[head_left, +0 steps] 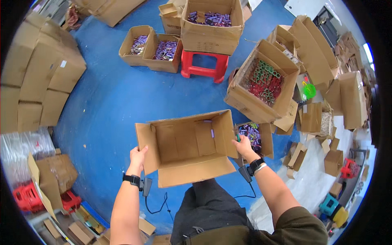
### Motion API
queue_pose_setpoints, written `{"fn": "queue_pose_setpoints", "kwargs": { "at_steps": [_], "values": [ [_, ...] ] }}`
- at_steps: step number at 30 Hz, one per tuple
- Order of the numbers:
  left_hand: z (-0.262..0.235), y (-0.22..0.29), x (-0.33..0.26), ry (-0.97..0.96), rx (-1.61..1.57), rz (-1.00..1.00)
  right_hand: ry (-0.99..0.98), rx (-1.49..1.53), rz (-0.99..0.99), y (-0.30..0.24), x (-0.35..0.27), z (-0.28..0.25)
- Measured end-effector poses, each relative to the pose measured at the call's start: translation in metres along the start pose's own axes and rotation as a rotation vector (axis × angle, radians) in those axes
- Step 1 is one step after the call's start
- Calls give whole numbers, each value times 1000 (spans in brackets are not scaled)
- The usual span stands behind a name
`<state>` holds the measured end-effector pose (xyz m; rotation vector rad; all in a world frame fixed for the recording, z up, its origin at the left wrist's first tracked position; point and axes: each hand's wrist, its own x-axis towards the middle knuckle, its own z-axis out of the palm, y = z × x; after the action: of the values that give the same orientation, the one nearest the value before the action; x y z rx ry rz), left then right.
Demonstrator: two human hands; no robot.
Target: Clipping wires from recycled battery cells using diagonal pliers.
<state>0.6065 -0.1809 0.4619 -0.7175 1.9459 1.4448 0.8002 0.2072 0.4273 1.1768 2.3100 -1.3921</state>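
Right now I am holding a big open cardboard box [188, 147] with both hands, out in front of me and above the blue floor [102, 102]. My left hand [138, 157] grips the left flap of the box, with my fingers [141, 150] curled tight around its edge. My right hand [244, 147] grips the right side wall, and those fingers are wrapped around the edge too. Something small and green [238, 138] pokes up by my right hand, but I cannot tell what it is. The box looks nearly bare inside, with one little purple piece [212, 133] on its far wall. All four flaps are folded out.

Each of my wrists has a black band with a small black device [146, 185] hanging from it on a wire.

Just beside my right hand sits a small box of purple things [251, 134] on the floor. Farther right is a large box of red and green rings [265, 79]. Up ahead a red stool [203, 65] carries another box of purple things [210, 24]. Two small open boxes [153, 47] sit just left of the stool. Stacked closed cartons [36, 77] stand far to my left.
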Motion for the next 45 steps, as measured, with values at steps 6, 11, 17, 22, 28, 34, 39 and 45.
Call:
{"fn": "queue_pose_setpoints", "kwargs": {
  "at_steps": [6, 11, 17, 22, 28, 34, 39, 45],
  "values": [
    [40, 49, 200, -120, 407, 104, 50, 191, 249, 3, 114, 78],
    [118, 63, 305, -139, 898, 273, 236, 228, 422, 48, 163, 135],
    [203, 94, 407, -337, 976, 338, 368, 312, 673, 103, 215, 194],
    [259, 111, 436, -653, 911, 470, 537, 365, 860, 97, 223, 221],
    [250, 103, 459, -712, 1094, 668, 603, 496, 1099, 82, 203, 258],
    [100, 112, 436, -718, 1282, 550, 434, 427, 802, 60, 144, 293],
    [-28, 123, 293, -1094, 1577, -11, -237, 71, 452, -26, 17, 276],
    [-131, 131, 177, -1124, 1594, 34, -670, -89, 222, -135, -95, 256]
  ]
}}
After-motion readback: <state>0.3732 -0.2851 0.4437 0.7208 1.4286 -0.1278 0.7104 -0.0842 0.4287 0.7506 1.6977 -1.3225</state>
